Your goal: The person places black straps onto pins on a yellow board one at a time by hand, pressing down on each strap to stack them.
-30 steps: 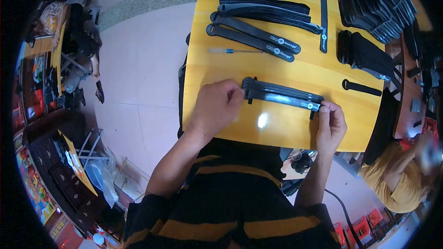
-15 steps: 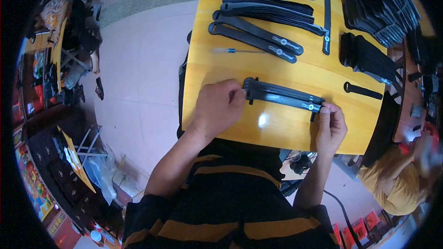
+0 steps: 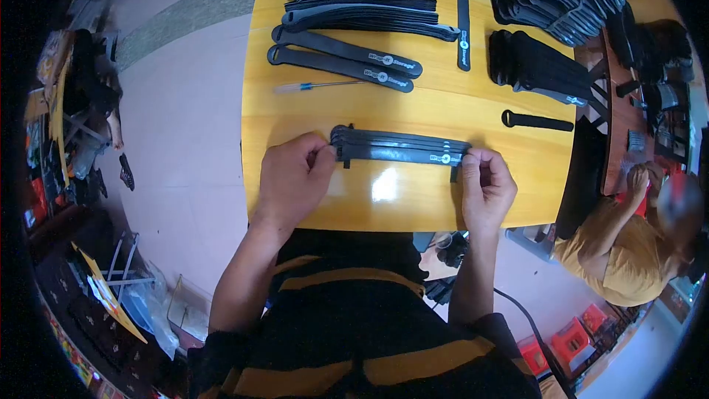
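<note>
A small overlapped stack of black hook-and-loop straps point(image 3: 395, 149) lies across the near part of the yellow table, white print showing on the front strap. My left hand point(image 3: 295, 177) pinches its looped left end between thumb and finger. At the printed right end, my right hand point(image 3: 489, 185) grips the stack with thumb and fingertips. Short dark strip ends point(image 3: 453, 174) poke out from beneath the stack near both ends. Beyond it lie two printed looped straps point(image 3: 340, 66) and a thin screwdriver point(image 3: 295, 87) with a clear and blue handle.
The yellow table point(image 3: 421, 210) also bears a strap bundle point(image 3: 369, 15), a lone upright-lying strap point(image 3: 463, 18), a short strap point(image 3: 543, 122), a stack point(image 3: 539, 66) and a large pile point(image 3: 554, 0). A person in a yellow shirt point(image 3: 628, 258) sits at the right.
The whole view has shifted, so the table and straps appear farther left. Both hands keep their grip on the stack's ends, and the stack looks slightly more level.
</note>
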Demonstrator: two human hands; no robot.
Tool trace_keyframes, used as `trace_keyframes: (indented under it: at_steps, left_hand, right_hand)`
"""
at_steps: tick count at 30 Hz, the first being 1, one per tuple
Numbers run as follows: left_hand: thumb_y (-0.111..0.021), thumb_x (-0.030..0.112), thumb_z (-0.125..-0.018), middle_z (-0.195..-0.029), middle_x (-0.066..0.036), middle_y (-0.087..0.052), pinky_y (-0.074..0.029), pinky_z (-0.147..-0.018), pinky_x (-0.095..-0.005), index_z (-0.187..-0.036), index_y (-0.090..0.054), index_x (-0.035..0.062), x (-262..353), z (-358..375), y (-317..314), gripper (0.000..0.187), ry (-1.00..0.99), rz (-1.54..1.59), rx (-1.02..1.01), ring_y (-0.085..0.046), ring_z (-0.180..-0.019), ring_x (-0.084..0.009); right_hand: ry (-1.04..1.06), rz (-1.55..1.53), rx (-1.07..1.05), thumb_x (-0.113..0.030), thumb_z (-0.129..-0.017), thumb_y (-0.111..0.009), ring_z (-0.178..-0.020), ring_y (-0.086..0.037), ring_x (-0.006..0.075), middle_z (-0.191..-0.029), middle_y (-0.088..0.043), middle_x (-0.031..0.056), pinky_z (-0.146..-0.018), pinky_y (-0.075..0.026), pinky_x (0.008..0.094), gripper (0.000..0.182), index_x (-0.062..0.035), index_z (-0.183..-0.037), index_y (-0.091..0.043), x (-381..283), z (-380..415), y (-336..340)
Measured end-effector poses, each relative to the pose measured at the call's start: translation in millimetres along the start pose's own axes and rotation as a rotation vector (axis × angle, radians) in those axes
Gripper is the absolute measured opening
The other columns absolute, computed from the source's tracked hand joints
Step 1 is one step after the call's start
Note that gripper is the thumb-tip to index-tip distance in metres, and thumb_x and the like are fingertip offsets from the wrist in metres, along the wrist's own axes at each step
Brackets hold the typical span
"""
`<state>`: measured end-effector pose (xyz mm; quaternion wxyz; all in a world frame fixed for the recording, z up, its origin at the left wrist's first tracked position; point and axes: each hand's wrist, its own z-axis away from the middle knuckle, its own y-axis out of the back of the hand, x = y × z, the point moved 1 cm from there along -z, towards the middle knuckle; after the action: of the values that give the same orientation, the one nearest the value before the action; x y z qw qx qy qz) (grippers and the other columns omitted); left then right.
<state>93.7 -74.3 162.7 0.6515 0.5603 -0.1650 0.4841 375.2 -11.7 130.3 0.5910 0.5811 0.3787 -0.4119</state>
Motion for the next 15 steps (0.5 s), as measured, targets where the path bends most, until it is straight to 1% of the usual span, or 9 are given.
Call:
trace_keyframes:
  at_steps: [2, 3, 5, 6, 9, 11, 12, 15]
  left_hand:
    - [-0.063, 0.014, -0.098, -0.067, -0.012, -0.064, -0.047, -0.059, -0.0346, -0.089, -0.070, -0.0008, 1.7, 0.5, 1.5, 0.018, -0.004, -0.038, -0.024, -0.060, -0.059, -0.0191]
    - [-0.063, 0.014, -0.098, -0.067, -0.012, -0.064, -0.047, -0.059, -0.0346, -0.089, -0.070, -0.0008, 1.0, 0.5, 0.8, 0.018, -0.005, -0.039, -0.026, -0.060, -0.059, -0.0191]
    - [-0.069, 0.015, -0.095, -0.063, -0.009, -0.060, -0.046, -0.057, -0.0325, -0.085, -0.069, -0.0004, -1.0, 0.4, -0.5, 0.018, 0.011, 0.012, 0.004, -0.056, -0.058, -0.0144]
    - [-0.069, 0.015, -0.095, -0.063, -0.009, -0.060, -0.046, -0.057, -0.0325, -0.085, -0.069, -0.0004, -0.2, 0.5, -0.1, 0.018, 0.010, 0.012, 0.002, -0.056, -0.058, -0.0144]
    - [-0.069, 0.015, -0.095, -0.062, -0.008, -0.058, -0.045, -0.056, -0.0326, -0.084, -0.068, -0.0003, 3.0, 0.2, 2.7, 0.018, 0.034, -0.025, -0.012, -0.054, -0.057, -0.0136]
    - [-0.063, 0.012, -0.098, -0.066, -0.012, -0.064, -0.047, -0.057, -0.0355, -0.086, -0.070, -0.0013, 4.1, -0.1, 4.4, 0.019, -0.002, -0.046, -0.046, -0.060, -0.057, -0.0193]
    - [-0.063, 0.012, -0.098, -0.066, -0.012, -0.064, -0.047, -0.057, -0.0355, -0.086, -0.070, -0.0013, 3.9, -0.1, 4.6, 0.019, 0.000, -0.047, -0.043, -0.060, -0.057, -0.0193]
    - [-0.063, 0.014, -0.098, -0.067, -0.014, -0.065, -0.048, -0.058, -0.0370, -0.086, -0.070, -0.0012, 1.9, 0.1, 2.4, 0.020, -0.012, -0.050, -0.012, -0.062, -0.057, -0.0220]
  right_hand:
    - [0.008, 0.007, 0.003, -0.006, -0.099, -0.070, -0.068, -0.055, 0.0033, -0.079, -0.065, -0.0020, -0.062, -0.047, 0.0211, 0.008, 0.0016, -0.099, -0.070, 0.7, -0.7, 0.0]
    - [0.017, 0.014, 0.003, -0.006, -0.099, -0.070, -0.067, -0.055, 0.0037, -0.079, -0.065, -0.0014, -0.061, -0.048, 0.0216, 0.008, 0.0017, -0.098, -0.070, 1.0, -1.0, 0.1]
    - [0.022, 0.060, 0.008, -0.006, -0.098, -0.070, -0.067, -0.056, 0.0042, -0.078, -0.065, -0.0005, -0.061, -0.048, 0.0223, 0.007, 0.0014, -0.098, -0.070, -0.5, -1.6, 0.7]
    - [0.028, 0.106, 0.010, -0.006, -0.098, -0.070, -0.066, -0.056, 0.0047, -0.078, -0.065, 0.0003, -0.061, -0.048, 0.0230, 0.007, 0.0011, -0.097, -0.070, -1.4, -1.9, 0.8]
    - [0.021, 0.118, 0.020, -0.007, -0.097, -0.071, -0.065, -0.057, 0.0063, -0.076, -0.066, 0.0029, -0.061, -0.049, 0.0242, 0.007, 0.0004, -0.096, -0.070, -4.2, -2.8, -1.2]
    - [0.040, 0.166, 0.023, -0.007, -0.097, -0.071, -0.065, -0.058, 0.0072, -0.076, -0.066, 0.0039, -0.061, -0.049, 0.0249, 0.007, 0.0002, -0.096, -0.070, -5.6, -2.8, -1.1]
    - [0.060, 0.214, 0.026, -0.008, -0.096, -0.071, -0.065, -0.059, 0.0082, -0.076, -0.066, 0.0050, -0.062, -0.050, 0.0256, 0.008, 0.0000, -0.096, -0.070, -6.3, -2.8, -1.1]
    - [0.035, 0.217, 0.028, -0.008, -0.096, -0.071, -0.064, -0.060, 0.0101, -0.076, -0.066, 0.0061, -0.062, -0.051, 0.0270, 0.008, -0.0001, -0.095, -0.070, -7.1, -3.0, -2.1]
